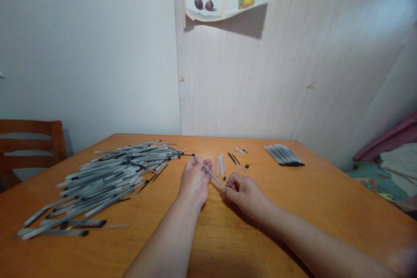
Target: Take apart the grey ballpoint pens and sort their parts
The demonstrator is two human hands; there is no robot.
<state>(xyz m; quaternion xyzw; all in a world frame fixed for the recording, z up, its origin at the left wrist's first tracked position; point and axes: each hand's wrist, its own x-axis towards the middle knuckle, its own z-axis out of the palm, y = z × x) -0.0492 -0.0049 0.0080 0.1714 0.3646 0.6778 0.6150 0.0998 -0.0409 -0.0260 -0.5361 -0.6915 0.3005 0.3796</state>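
A slim translucent pen [213,175] with a dark end slants between my two hands over the middle of the table. My left hand [196,180] grips it near its far, dark end, fingers closed around the barrel. At the near end, my right hand [243,191] pinches the tip between thumb and finger. Just beyond my hands lie several clear pen tubes [221,165], with a small black plug [224,178] close by. To their right are thin dark refills [233,158], another small black piece [247,166] and several tiny pale tips [241,150].
A large loose heap of pens and parts [114,178] covers the left side of the wooden table [221,243]. At the right, a neat row of pens [284,155] lies side by side. A wooden chair [32,143] stands left, and a wall borders the table's far edge.
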